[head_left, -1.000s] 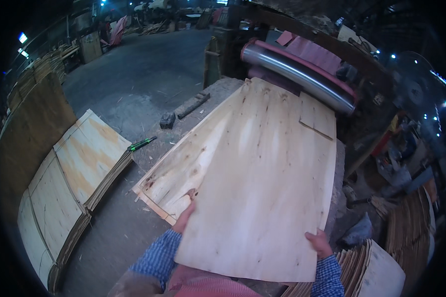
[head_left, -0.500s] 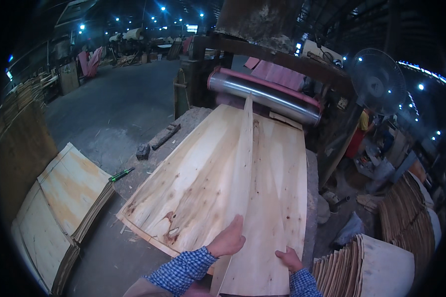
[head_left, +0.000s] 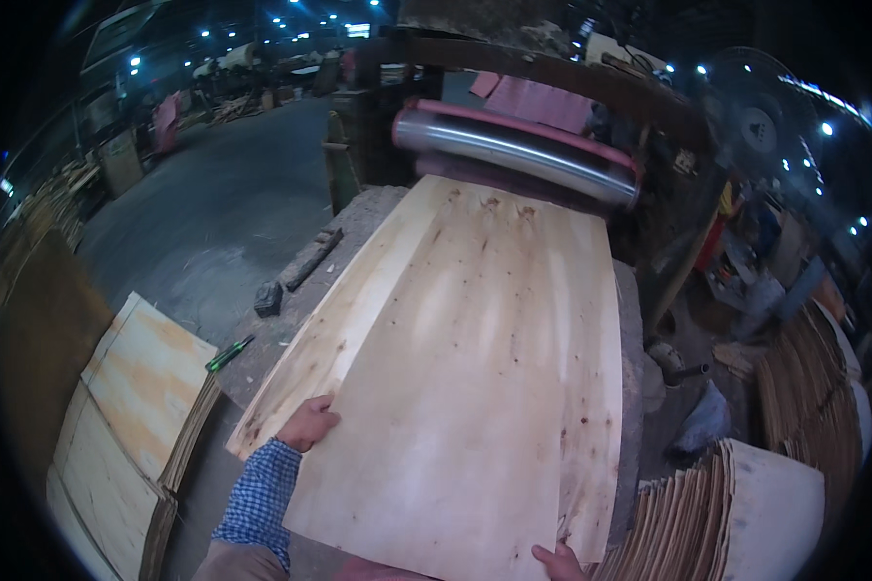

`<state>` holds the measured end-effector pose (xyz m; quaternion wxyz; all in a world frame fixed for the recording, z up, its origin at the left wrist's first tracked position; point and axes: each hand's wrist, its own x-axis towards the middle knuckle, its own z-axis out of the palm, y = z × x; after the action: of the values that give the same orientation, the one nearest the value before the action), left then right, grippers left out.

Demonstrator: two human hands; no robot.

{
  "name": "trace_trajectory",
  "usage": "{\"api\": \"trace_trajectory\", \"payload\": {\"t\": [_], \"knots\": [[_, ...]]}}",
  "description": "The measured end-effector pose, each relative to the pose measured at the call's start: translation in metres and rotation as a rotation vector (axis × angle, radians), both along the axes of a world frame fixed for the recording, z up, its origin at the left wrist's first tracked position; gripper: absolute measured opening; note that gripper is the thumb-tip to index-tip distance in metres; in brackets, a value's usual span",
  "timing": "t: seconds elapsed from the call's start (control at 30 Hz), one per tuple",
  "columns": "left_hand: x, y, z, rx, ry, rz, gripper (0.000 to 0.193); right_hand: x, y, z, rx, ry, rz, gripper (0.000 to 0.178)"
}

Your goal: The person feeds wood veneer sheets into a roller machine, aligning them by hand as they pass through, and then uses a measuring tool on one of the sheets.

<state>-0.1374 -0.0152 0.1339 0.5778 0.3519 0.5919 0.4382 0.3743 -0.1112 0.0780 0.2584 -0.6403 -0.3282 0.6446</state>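
Note:
A broad, pale wood veneer sheet (head_left: 446, 387) with small knots lies flat over other veneer, sloping away from me toward a shiny metal roller (head_left: 518, 150). My left hand (head_left: 308, 423) grips its left edge, closed with the thumb on top. At the near right corner my right hand (head_left: 559, 562) pinches the same sheet; only its thumb and part of the hand show, the fingers being hidden below. Beneath it, a knotty veneer sheet (head_left: 593, 387) shows along the right side. The far end of the top sheet lies just before the roller.
Stacked veneer stands at left (head_left: 145, 387) and at right (head_left: 775, 504). A green-handled tool (head_left: 229, 353) lies by the left stack. Dark blocks (head_left: 268, 298) rest on the worktable's left edge. A fan (head_left: 758, 129) stands at far right, near a person in red and yellow (head_left: 715, 228).
The narrow folded or overlapping veneer in the middle is now spread flat as one wide sheet. My left hand has moved left to its edge; my right hand has come nearer to me.

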Motion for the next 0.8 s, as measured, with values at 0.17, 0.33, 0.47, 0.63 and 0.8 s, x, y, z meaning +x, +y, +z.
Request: {"api": "trace_trajectory", "payload": {"t": [0.17, 0.33, 0.47, 0.63, 0.8], "knots": [[-0.045, 0.042, -0.029, 0.158, -0.106, 0.148, 0.047, -0.071, 0.107, 0.009, 0.097, 0.321, -0.244, 0.039], [-0.055, -0.004, -0.056, -0.064, -0.221, 0.443, 0.034, -0.097, 0.271, -0.056, 0.074, 0.291, -0.185, 0.039], [-0.029, -0.062, -0.069, -0.306, -0.289, 0.433, 0.030, -0.098, 0.367, -0.088, 0.291, 0.044, -0.050, 0.037], [0.010, -0.089, -0.076, -0.476, -0.323, 0.399, 0.024, -0.084, 0.443, -0.045, 0.327, -0.116, -0.160, 0.042], [0.016, -0.091, -0.073, -0.523, -0.177, 0.397, 0.020, -0.045, 0.319, -0.081, 1.084, -1.210, 0.245, 0.048]]}}
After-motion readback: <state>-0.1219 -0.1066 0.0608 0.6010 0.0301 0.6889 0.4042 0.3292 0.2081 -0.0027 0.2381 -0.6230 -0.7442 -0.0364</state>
